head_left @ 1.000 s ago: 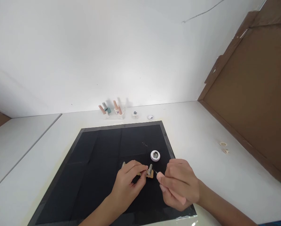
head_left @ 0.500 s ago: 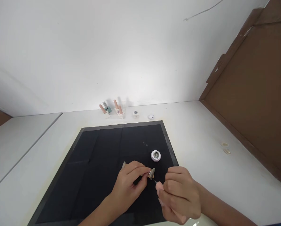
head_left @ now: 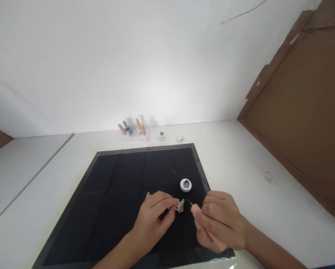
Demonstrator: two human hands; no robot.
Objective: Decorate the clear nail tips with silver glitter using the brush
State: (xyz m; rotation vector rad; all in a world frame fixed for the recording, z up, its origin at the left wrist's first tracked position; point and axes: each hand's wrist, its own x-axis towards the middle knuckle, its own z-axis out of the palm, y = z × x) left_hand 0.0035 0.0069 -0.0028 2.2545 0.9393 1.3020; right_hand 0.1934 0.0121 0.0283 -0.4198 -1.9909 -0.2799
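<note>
My left hand [head_left: 154, 215] is closed in a pinch over the dark mat [head_left: 122, 194], gripping a small tan holder [head_left: 178, 209]. At the holder's right end sits a grey-green false nail [head_left: 181, 204]; its middle is hidden under my fingers. A nail polish brush [head_left: 196, 210] with a thick pink handle is wrapped in the fingers of my right hand [head_left: 222, 220]. Its dark thin tip points up and left, a little to the right of the nail and apart from it. Just above both hands stands a small round white jar [head_left: 186, 185] with glittery silver bits inside.
Several nail polish bottles [head_left: 141, 130] with pink and grey caps stand along the white wall. A small clear container [head_left: 162, 135] and a round white lid [head_left: 180, 139] are beside them. Two beige oval pieces [head_left: 270, 180] lie at the right, near a brown cardboard panel [head_left: 302, 123].
My right hand has moved up and to the right with the brush, drawing its tip away from the nail. My left hand has hardly moved.
</note>
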